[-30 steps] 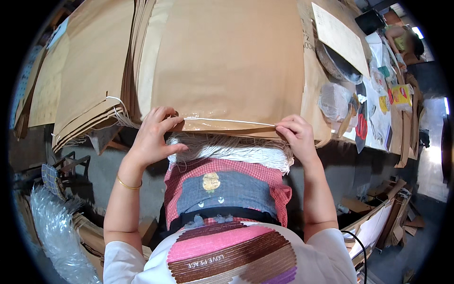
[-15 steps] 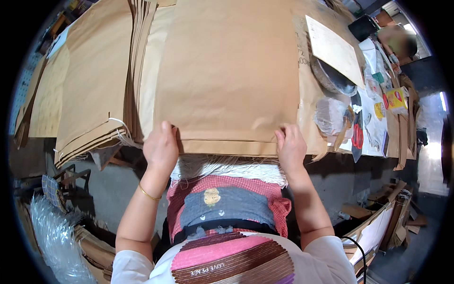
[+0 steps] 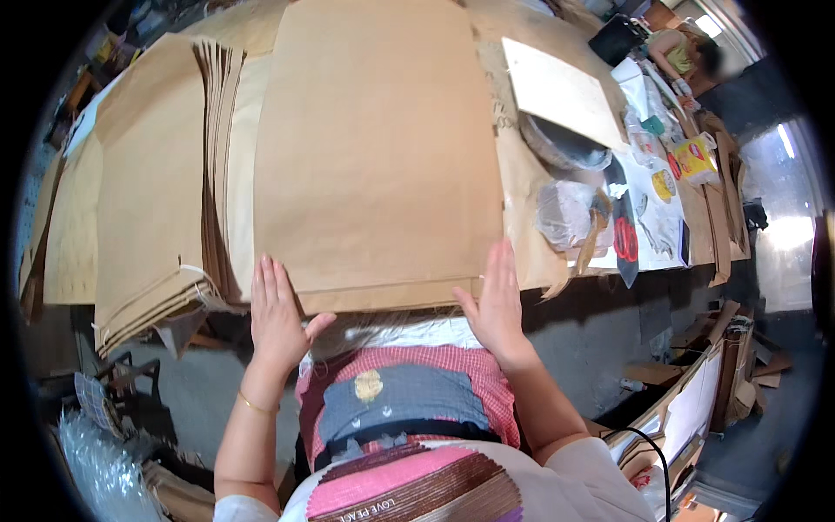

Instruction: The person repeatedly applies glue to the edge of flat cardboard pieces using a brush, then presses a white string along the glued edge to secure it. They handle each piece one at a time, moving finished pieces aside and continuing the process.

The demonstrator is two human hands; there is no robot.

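Observation:
A large brown kraft paper sack (image 3: 374, 165) lies flat in front of me, its folded strip along the near edge. My left hand (image 3: 277, 311) rests at its near left corner, fingers straight and thumb out. At the near right corner my right hand (image 3: 497, 300) is held the same way, palm turned inward along the sack's side. Neither hand grips anything. Below the sack's near edge, white strings (image 3: 391, 335) lie across my lap on a red checked apron (image 3: 461, 370). Whether other sacks lie beneath is hidden.
Stacked kraft sacks (image 3: 148, 174) tied with white string stand to the left. On the right are a white board (image 3: 561, 91) over a dark bowl (image 3: 565, 146), a plastic bag (image 3: 561, 213), red-handled scissors (image 3: 625, 239) and a yellow packet (image 3: 696, 158). Another person (image 3: 683, 52) works at the far right.
Both hands have let go of the sack's near edge; the fingers have straightened and lie along its corners. The whole view has shifted, with the table contents appearing further left.

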